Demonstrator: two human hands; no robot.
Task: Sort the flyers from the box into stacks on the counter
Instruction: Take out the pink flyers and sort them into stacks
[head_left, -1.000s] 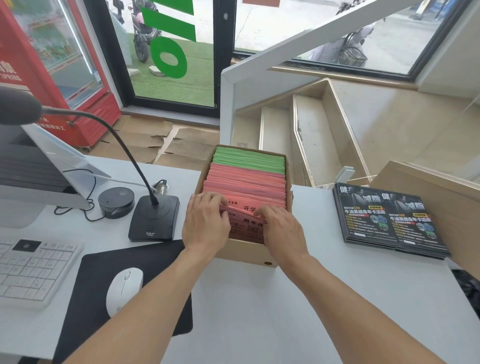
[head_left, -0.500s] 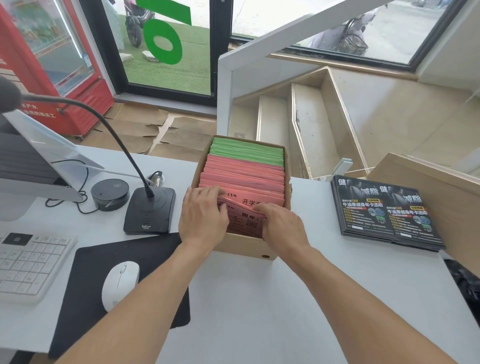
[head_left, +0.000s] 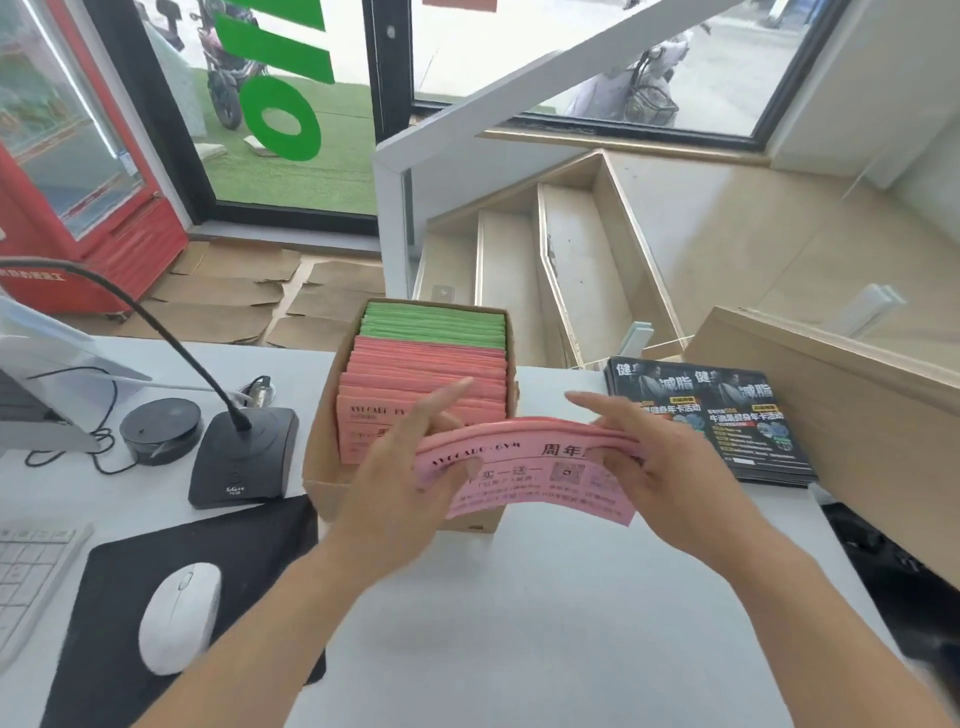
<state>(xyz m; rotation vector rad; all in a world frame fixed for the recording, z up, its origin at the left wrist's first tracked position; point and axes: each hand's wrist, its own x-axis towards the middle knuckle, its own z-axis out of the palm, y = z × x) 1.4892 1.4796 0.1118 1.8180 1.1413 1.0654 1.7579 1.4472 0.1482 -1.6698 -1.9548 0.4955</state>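
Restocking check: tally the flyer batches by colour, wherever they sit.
Pink: 2, the bundle held by left hand and right hand, and the batch in the box
Green: 1
Black: 1
Total: 4

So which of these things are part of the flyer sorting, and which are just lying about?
Part of the job:
pink bundle held by left hand and right hand
box
pink flyers
green flyers
black flyers
counter

Lying about:
mouse
microphone
keyboard
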